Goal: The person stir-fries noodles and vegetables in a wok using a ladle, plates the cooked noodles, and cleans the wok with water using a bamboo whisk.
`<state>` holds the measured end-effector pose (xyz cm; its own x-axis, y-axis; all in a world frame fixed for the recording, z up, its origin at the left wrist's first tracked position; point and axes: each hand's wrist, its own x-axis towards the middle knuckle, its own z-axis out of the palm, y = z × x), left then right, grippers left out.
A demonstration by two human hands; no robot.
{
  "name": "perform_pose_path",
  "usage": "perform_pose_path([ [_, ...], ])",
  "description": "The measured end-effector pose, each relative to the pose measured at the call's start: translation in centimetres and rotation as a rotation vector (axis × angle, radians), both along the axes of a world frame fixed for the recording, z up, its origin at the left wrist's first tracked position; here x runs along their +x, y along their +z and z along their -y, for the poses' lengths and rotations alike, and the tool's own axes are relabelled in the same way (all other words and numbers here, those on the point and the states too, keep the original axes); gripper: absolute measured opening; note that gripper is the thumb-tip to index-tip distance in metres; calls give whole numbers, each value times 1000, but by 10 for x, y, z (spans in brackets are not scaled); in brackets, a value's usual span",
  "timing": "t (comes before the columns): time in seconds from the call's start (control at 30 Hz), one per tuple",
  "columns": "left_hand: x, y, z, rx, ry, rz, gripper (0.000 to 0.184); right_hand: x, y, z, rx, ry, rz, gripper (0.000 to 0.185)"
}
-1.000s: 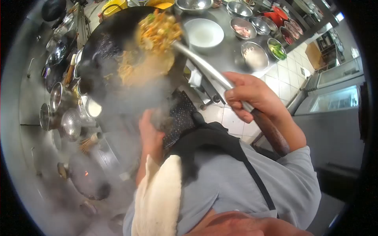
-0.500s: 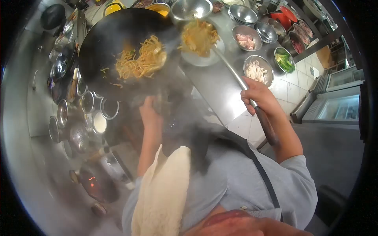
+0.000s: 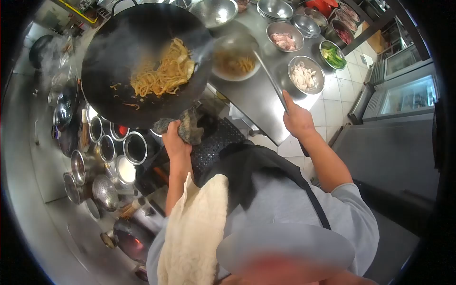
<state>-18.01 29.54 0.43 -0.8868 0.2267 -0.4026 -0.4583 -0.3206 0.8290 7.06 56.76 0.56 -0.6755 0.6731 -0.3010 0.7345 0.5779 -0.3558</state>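
Observation:
Noodles [image 3: 161, 73] lie in a large black wok [image 3: 111, 45], tilted up a little with faint steam over them. My left hand [image 3: 176, 142] is closed around a dark, stained cloth [image 3: 190, 127] at the wok's near rim; the handle itself is hidden. In my right hand [image 3: 299, 119] is the long handle of a ladle [image 3: 271, 78]. Its blurred metal bowl hangs turned over above a white plate [image 3: 236, 76] on the steel counter. Some noodles show on that plate, partly behind the ladle.
Right of the plate stand metal bowls of pale sliced meat [image 3: 304, 77], pink meat [image 3: 285, 42] and green vegetables [image 3: 332, 55]. Several seasoning pots, one with white contents [image 3: 126, 170], and a perforated strainer [image 3: 105, 192] sit at the left. A fridge [image 3: 408, 97] stands at far right.
The ladle has turned over above the plate, and noodles it held now lie there. My right hand has moved slightly left and down. Steam has thinned, showing the cloth in my left hand.

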Motion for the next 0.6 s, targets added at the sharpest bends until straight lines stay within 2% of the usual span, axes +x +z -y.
perform_pose_path([
  [0.07,0,7,-1,2,-15,-11,21,8,-5,-1,93,0,-60,76],
  [0.13,0,10,0,-3,-27,-18,21,14,7,0,-185,-164,-319,72],
  [0.17,-1,10,-1,-13,-41,-38,21,15,25,1,-179,-164,-316,72],
  [0.23,-3,9,-3,-25,-38,-55,21,12,66,3,-662,-358,-342,71],
  [0.3,-4,8,-9,-6,-66,-44,21,5,70,-2,-664,-323,-341,72],
  [0.37,-9,-8,-17,41,-37,-100,21,-14,70,-9,-407,-150,-402,71],
  [0.4,-12,-13,-23,89,-34,-153,21,-26,70,-12,-410,-136,-401,71],
  [0.5,-17,-17,-43,65,-23,-230,22,-79,67,-23,113,285,-501,69],
  [0.53,-19,-19,-47,67,-19,-231,22,-95,65,-26,114,289,-501,69],
  [0.6,-23,-21,-57,120,-84,-219,24,-120,60,-33,280,340,-399,73],
])
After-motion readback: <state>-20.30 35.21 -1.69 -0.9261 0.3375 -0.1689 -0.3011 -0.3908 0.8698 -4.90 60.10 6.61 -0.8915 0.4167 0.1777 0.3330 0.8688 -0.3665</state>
